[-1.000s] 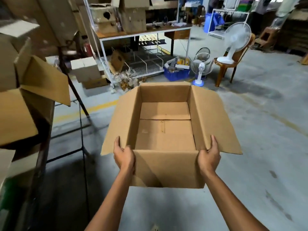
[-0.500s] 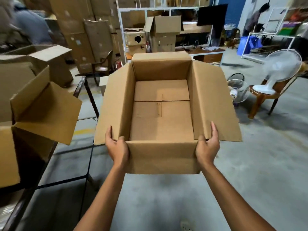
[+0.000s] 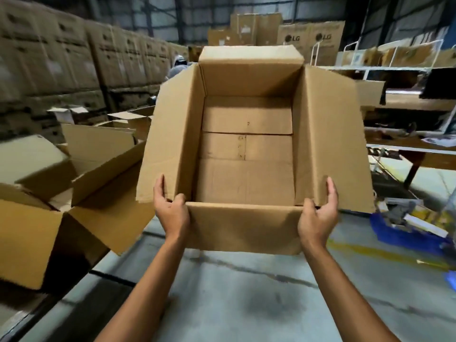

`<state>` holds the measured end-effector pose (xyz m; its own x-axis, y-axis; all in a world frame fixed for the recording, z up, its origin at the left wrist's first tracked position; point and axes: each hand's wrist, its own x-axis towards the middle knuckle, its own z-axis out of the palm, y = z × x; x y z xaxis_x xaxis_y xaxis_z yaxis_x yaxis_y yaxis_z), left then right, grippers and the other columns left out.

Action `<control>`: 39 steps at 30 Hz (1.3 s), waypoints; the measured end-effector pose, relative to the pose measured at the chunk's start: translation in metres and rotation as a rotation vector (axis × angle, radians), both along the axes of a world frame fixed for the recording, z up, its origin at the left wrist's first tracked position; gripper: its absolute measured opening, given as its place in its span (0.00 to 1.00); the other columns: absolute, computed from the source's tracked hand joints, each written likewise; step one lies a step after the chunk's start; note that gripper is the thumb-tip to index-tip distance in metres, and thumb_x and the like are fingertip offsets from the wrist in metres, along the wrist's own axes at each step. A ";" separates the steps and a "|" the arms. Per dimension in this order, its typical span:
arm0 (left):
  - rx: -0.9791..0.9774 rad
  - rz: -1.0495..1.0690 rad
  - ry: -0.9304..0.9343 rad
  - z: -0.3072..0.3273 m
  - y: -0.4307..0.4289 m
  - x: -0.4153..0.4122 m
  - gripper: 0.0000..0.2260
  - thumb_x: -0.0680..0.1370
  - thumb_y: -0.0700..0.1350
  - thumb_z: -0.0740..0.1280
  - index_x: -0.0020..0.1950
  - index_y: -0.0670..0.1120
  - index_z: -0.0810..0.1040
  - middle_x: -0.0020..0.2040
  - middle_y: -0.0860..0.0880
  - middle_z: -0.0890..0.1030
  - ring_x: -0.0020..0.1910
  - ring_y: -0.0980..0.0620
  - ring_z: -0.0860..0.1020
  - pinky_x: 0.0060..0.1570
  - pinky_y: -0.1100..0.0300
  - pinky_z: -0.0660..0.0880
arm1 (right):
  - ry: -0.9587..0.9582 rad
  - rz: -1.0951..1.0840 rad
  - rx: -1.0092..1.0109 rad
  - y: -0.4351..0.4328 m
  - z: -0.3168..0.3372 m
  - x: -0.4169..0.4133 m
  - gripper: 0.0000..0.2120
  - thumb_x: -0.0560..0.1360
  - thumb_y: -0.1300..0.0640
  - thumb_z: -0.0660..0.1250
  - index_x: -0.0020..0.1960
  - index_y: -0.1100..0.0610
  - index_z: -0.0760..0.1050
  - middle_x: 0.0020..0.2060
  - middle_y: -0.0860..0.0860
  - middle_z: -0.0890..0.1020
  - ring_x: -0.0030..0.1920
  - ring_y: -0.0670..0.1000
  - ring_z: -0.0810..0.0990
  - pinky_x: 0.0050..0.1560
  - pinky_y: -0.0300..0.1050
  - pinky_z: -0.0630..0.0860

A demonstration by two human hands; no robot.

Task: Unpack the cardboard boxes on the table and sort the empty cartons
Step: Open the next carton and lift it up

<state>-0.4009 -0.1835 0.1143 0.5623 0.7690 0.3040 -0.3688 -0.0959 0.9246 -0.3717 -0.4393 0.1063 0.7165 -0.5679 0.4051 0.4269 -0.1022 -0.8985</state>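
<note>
Cardboard box (image 3: 246, 149), empty, now sits higher in frame against stacked cartons (image 3: 49, 58); left hand (image 3: 171, 213) and right hand (image 3: 318, 218) grip its near corners, fingers (image 3: 332, 193) curled behind the flaps (image 3: 330, 134).

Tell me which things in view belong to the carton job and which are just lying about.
Job: empty carton, gripped at its near corners by the left hand and right hand; open cartons on the left.
Lying about: blue crate on the floor; stacked boxes along the far wall; workbench at right.
</note>
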 end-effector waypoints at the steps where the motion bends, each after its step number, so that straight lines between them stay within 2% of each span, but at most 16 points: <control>1: 0.009 0.027 -0.018 0.007 0.008 0.005 0.31 0.74 0.28 0.63 0.76 0.45 0.68 0.71 0.50 0.71 0.50 0.76 0.74 0.52 0.76 0.71 | -0.029 0.039 0.008 0.008 0.006 0.014 0.31 0.75 0.69 0.62 0.76 0.53 0.66 0.72 0.49 0.72 0.71 0.49 0.70 0.72 0.43 0.67; 3: 0.015 0.075 -0.056 0.018 0.024 0.013 0.30 0.75 0.29 0.63 0.77 0.46 0.67 0.70 0.52 0.71 0.37 0.79 0.70 0.42 0.77 0.69 | -0.074 0.092 0.010 0.027 0.018 0.039 0.30 0.75 0.70 0.62 0.75 0.55 0.67 0.71 0.49 0.72 0.71 0.48 0.70 0.72 0.39 0.65; 5: 0.005 0.126 -0.098 0.031 0.041 0.019 0.31 0.76 0.29 0.63 0.77 0.46 0.66 0.69 0.53 0.70 0.36 0.78 0.70 0.41 0.76 0.70 | -0.091 0.143 0.021 0.049 0.028 0.063 0.29 0.75 0.70 0.63 0.75 0.57 0.68 0.71 0.50 0.73 0.71 0.47 0.70 0.70 0.32 0.64; 9: 0.065 0.267 -0.133 0.058 0.083 0.028 0.31 0.75 0.29 0.63 0.77 0.46 0.65 0.72 0.52 0.68 0.43 0.80 0.71 0.42 0.79 0.69 | -0.155 0.266 0.055 0.101 0.055 0.104 0.31 0.73 0.71 0.62 0.75 0.56 0.68 0.71 0.50 0.73 0.69 0.46 0.72 0.68 0.38 0.69; 12: 0.118 0.362 -0.145 0.076 0.116 0.032 0.30 0.77 0.31 0.63 0.78 0.47 0.63 0.72 0.54 0.67 0.50 0.78 0.70 0.51 0.79 0.70 | -0.208 0.345 0.038 0.144 0.080 0.133 0.31 0.73 0.73 0.62 0.75 0.59 0.68 0.69 0.49 0.72 0.53 0.26 0.74 0.51 0.21 0.67; 13: 0.140 0.395 -0.147 0.081 0.129 0.034 0.30 0.78 0.32 0.63 0.78 0.48 0.62 0.73 0.53 0.67 0.54 0.75 0.69 0.51 0.80 0.69 | -0.220 0.367 0.025 0.160 0.087 0.145 0.31 0.73 0.73 0.62 0.75 0.59 0.68 0.68 0.49 0.73 0.51 0.24 0.73 0.48 0.18 0.64; 16: 0.171 0.480 -0.132 0.093 0.166 0.040 0.29 0.79 0.35 0.63 0.79 0.49 0.61 0.75 0.51 0.66 0.66 0.60 0.66 0.49 0.81 0.66 | -0.240 0.459 0.001 0.208 0.107 0.175 0.30 0.75 0.70 0.63 0.76 0.56 0.67 0.69 0.50 0.74 0.57 0.34 0.74 0.50 0.17 0.63; 18: 0.176 0.557 -0.118 0.099 0.193 0.044 0.29 0.79 0.35 0.63 0.79 0.50 0.61 0.75 0.51 0.66 0.67 0.58 0.66 0.50 0.80 0.65 | -0.248 0.518 -0.019 0.247 0.118 0.194 0.29 0.76 0.70 0.63 0.76 0.57 0.66 0.66 0.48 0.73 0.48 0.31 0.72 0.47 0.15 0.63; 20: 0.182 0.635 -0.103 0.105 0.218 0.047 0.30 0.79 0.36 0.64 0.79 0.51 0.61 0.75 0.51 0.66 0.68 0.56 0.66 0.54 0.76 0.65 | -0.249 0.574 -0.047 0.286 0.126 0.209 0.29 0.77 0.68 0.63 0.77 0.55 0.65 0.66 0.49 0.73 0.53 0.33 0.70 0.52 0.19 0.65; 23: 0.163 0.729 -0.079 0.112 0.256 0.051 0.30 0.78 0.36 0.66 0.79 0.52 0.62 0.75 0.50 0.66 0.70 0.52 0.66 0.62 0.60 0.65 | -0.248 0.682 -0.085 0.342 0.133 0.229 0.29 0.77 0.65 0.64 0.77 0.52 0.65 0.70 0.53 0.73 0.67 0.51 0.73 0.68 0.47 0.72; 24: 0.160 0.759 -0.079 0.113 0.268 0.051 0.31 0.78 0.36 0.66 0.78 0.52 0.63 0.75 0.50 0.67 0.71 0.51 0.66 0.63 0.59 0.65 | -0.243 0.720 -0.082 0.358 0.135 0.233 0.29 0.77 0.66 0.64 0.77 0.53 0.65 0.71 0.53 0.73 0.68 0.53 0.72 0.69 0.51 0.71; 27: 0.153 0.822 -0.072 0.113 0.296 0.053 0.31 0.77 0.36 0.66 0.78 0.52 0.63 0.74 0.51 0.67 0.70 0.51 0.66 0.65 0.56 0.67 | -0.235 0.821 -0.074 0.402 0.140 0.246 0.29 0.76 0.68 0.64 0.76 0.55 0.66 0.71 0.53 0.72 0.70 0.51 0.70 0.72 0.47 0.67; 31: 0.137 0.910 -0.005 0.118 0.331 0.058 0.30 0.77 0.36 0.65 0.77 0.53 0.65 0.74 0.51 0.69 0.68 0.49 0.70 0.63 0.54 0.70 | -0.179 0.933 -0.204 0.453 0.147 0.270 0.29 0.78 0.63 0.64 0.77 0.52 0.64 0.71 0.51 0.72 0.68 0.50 0.71 0.67 0.43 0.69; 35: 0.076 0.964 0.042 0.122 0.363 0.069 0.25 0.78 0.37 0.64 0.75 0.53 0.70 0.70 0.48 0.73 0.60 0.49 0.72 0.57 0.55 0.72 | -0.108 1.029 -0.352 0.498 0.162 0.295 0.26 0.79 0.59 0.64 0.76 0.52 0.66 0.68 0.54 0.76 0.62 0.55 0.76 0.59 0.45 0.72; 37: 0.056 0.988 0.087 0.125 0.377 0.074 0.23 0.79 0.38 0.64 0.73 0.52 0.72 0.69 0.47 0.74 0.58 0.49 0.72 0.59 0.54 0.72 | -0.084 1.097 -0.390 0.522 0.170 0.310 0.25 0.79 0.57 0.64 0.75 0.52 0.67 0.67 0.55 0.76 0.60 0.55 0.76 0.60 0.48 0.73; 39: 0.035 1.022 0.150 0.131 0.391 0.078 0.21 0.79 0.39 0.65 0.72 0.51 0.73 0.67 0.45 0.76 0.56 0.48 0.72 0.62 0.52 0.73 | -0.043 1.179 -0.425 0.545 0.177 0.325 0.25 0.79 0.57 0.64 0.75 0.52 0.67 0.68 0.55 0.75 0.63 0.56 0.75 0.65 0.52 0.72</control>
